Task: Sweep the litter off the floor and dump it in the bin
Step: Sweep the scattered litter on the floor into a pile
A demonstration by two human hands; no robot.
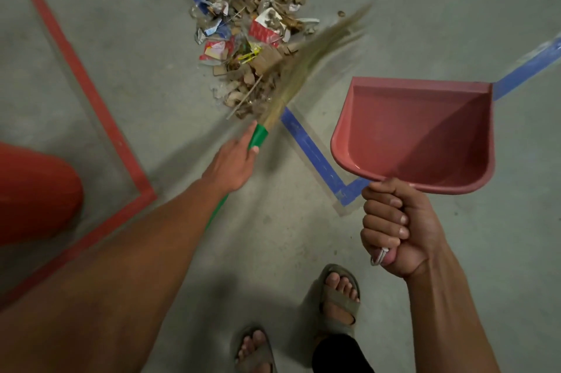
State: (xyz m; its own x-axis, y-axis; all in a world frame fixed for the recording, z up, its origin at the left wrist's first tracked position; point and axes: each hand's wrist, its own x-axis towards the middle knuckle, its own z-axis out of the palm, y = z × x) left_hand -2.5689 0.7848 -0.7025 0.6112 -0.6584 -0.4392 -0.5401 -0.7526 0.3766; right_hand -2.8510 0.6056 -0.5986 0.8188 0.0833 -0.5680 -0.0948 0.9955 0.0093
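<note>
Litter (258,23) beyond broom (291,75) and dustpan (416,132), ahead of both hands.

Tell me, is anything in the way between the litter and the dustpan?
Nothing visible blocks it. Only bare floor and a blue tape line lie between the litter and the dustpan, which the right hand holds up off the floor.

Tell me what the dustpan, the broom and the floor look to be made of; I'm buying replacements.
Dustpan: looks like moulded plastic, dull red, smooth with rounded edges and a soft sheen.
Broom: bristles look like dried grass or plant fibre, tan and wispy; the green handle seems glossy, probably plastic or a plastic wrap, though blur leaves that open.
Floor: apparently bare concrete, grey and matt, with mottled patches.
</note>
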